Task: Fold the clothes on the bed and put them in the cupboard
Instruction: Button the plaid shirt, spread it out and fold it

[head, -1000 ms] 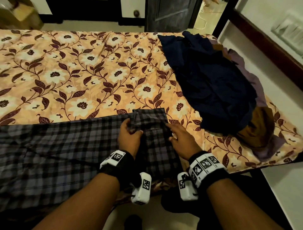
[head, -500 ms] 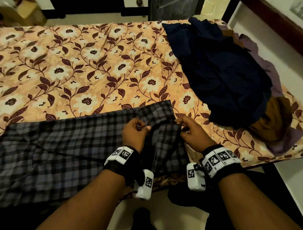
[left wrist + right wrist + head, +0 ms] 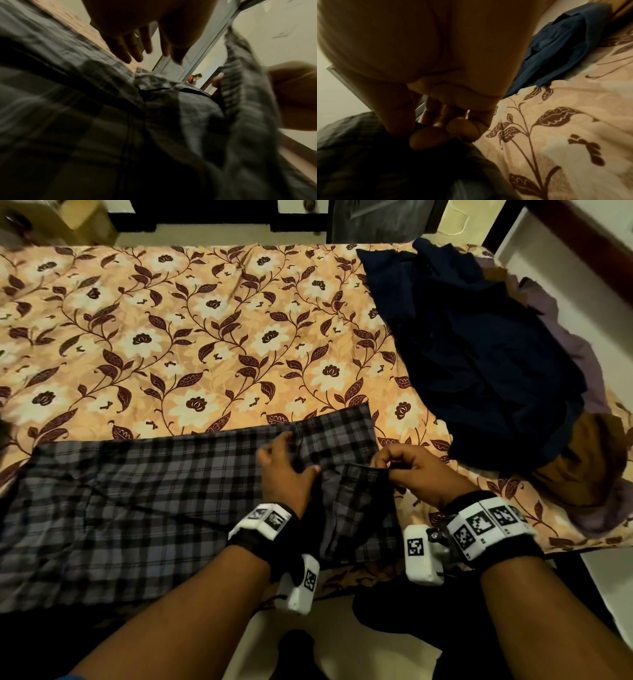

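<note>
A grey-and-black plaid garment (image 3: pixel 137 508) lies spread along the near edge of the bed. My left hand (image 3: pixel 287 467) is over its right part with the fingers (image 3: pixel 137 51) straight and spread, holding nothing. My right hand (image 3: pixel 407 470) pinches the edge of a folded-up plaid flap (image 3: pixel 363 494) between thumb and fingertips (image 3: pixel 428 139) and holds it raised off the bed. In the left wrist view this flap (image 3: pixel 240 88) stands up beside my right hand (image 3: pixel 295 94). A heap of unfolded clothes sits at the right: a dark blue garment (image 3: pixel 479 354) on top, brown cloth (image 3: pixel 589 460) and purple cloth (image 3: pixel 582 350) under it.
The floral orange bedsheet (image 3: pixel 205 337) is bare behind the plaid garment. A dark door (image 3: pixel 376 220) and a cardboard box (image 3: pixel 85 217) stand beyond the bed. A white ledge (image 3: pixel 582 285) runs along the bed's right side. Pale floor (image 3: pixel 342 645) is at my feet.
My left hand let go of the plaid fold and opened its fingers. My right hand took the flap's edge and lifted it toward me.
</note>
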Motion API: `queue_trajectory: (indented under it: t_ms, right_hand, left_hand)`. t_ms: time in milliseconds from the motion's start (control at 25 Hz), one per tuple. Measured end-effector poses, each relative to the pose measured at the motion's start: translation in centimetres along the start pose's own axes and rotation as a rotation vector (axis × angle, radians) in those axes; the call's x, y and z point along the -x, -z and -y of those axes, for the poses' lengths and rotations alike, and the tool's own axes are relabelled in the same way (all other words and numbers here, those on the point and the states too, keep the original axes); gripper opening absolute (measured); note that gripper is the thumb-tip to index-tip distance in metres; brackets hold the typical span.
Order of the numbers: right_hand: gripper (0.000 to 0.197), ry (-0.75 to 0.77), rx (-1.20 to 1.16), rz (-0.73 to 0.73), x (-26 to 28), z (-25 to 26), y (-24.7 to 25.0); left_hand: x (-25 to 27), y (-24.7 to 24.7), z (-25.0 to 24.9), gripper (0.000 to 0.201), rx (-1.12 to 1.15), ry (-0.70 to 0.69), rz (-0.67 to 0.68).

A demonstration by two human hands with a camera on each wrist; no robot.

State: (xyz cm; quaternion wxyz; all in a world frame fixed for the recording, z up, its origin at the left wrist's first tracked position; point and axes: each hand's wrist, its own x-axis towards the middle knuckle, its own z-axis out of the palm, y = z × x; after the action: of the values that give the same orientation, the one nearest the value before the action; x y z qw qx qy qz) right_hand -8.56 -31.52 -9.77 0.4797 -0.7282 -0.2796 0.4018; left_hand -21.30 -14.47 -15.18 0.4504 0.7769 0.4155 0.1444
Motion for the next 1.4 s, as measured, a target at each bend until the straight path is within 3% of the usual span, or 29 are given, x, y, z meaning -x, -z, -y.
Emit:
queue_trajectory:
  t_ms: [80, 160, 200, 280, 360, 440, 480, 520, 560, 640, 680, 760, 840, 920, 1000, 1120, 1280, 1320, 1400]
  right_hand:
    - [0.021, 0.026, 0.055, 0.005, -0.7, 0.3, 0.0]
    - [0.02, 0.04, 0.135, 0.021, -1.9, 0.1, -0.6]
    - [0.019, 0.047, 0.207, 0.003, -2.6, -0.4, -1.1]
    - [0.027, 0.057, 0.459, -0.08, -3.9, -1.5, -1.9]
    - [0.045, 0.091, 0.611, -0.186, -4.0, -2.0, -2.6]
    - [0.044, 0.16, 0.472, -0.348, -3.3, -2.5, -3.2]
    - [0.043, 0.162, 0.341, -0.407, -2.8, -2.8, -3.7]
    - [0.044, 0.132, 0.216, -0.414, -2.5, -3.3, -4.2]
    - [0.046, 0.097, 0.125, -0.392, -2.1, -3.9, -4.6]
    - [0.043, 0.057, 0.061, -0.403, -1.3, -5.1, -4.6]
    - [0.038, 0.069, 0.086, -0.457, -1.4, -5.0, -4.1]
    - [0.029, 0.174, 0.271, -0.529, -2.9, -4.3, -3.1]
    - [0.041, 0.199, 0.535, -0.388, -5.6, -3.5, -3.1]
    - [0.052, 0.007, 0.789, -0.176, -8.1, -3.8, -4.1]
    - [0.059, -0.155, 0.929, -0.059, -9.2, -5.0, -4.9]
    - [0.063, -0.25, 0.969, -0.007, -9.2, -5.7, -4.3]
    - [0.066, -0.43, 0.875, -0.257, -6.9, -5.1, -2.2]
    - [0.065, -0.411, 0.872, -0.276, -5.1, -5.4, -2.8]
    - [0.064, -0.322, 0.919, -0.174, -0.3, -6.9, -5.6]
  left_hand:
    - [0.8, -0.3, -0.4, 0.041, 0.065, -0.18, 0.035]
    - [1.7, -0.5, -1.1, 0.06, 0.309, -0.062, 0.2]
    - [1.8, -0.6, -1.0, 0.058, 0.388, 0.026, 0.261]
    - [1.4, -0.8, -0.7, 0.035, 0.32, 0.119, 0.204]
    - [1.5, -0.8, -0.7, 0.02, 0.142, 0.083, -0.008]
    - [2.2, -1.4, -2.4, 0.023, -0.013, -0.209, -0.206]
    - [2.7, -2.1, -3.4, 0.03, -0.11, -0.393, -0.225]
    - [2.9, -3.0, -4.0, 0.035, -0.208, -0.522, -0.172]
    - [2.9, -4.0, -4.0, 0.041, -0.316, -0.542, -0.043]
    - [2.3, -5.2, -2.6, 0.052, -0.531, -0.331, 0.235]
    - [2.0, -5.7, -1.2, 0.055, -0.608, -0.243, 0.29]
    - [2.1, -6.4, 0.9, 0.067, -0.696, -0.227, 0.296]
    - [2.3, -7.1, 1.4, 0.073, -0.696, -0.251, 0.279]
    - [2.2, -7.2, 1.4, 0.076, -0.683, -0.238, 0.276]
    - [1.8, -7.0, 1.3, 0.079, -0.712, -0.195, 0.312]
    - [1.6, -6.5, 1.1, 0.066, -0.732, -0.156, 0.368]
    - [1.5, -6.1, 0.7, 0.064, -0.698, -0.173, 0.373]
    - [1.6, -6.2, 1.0, 0.064, -0.702, -0.181, 0.37]
    - [1.6, -6.4, 1.4, 0.064, -0.711, -0.194, 0.368]
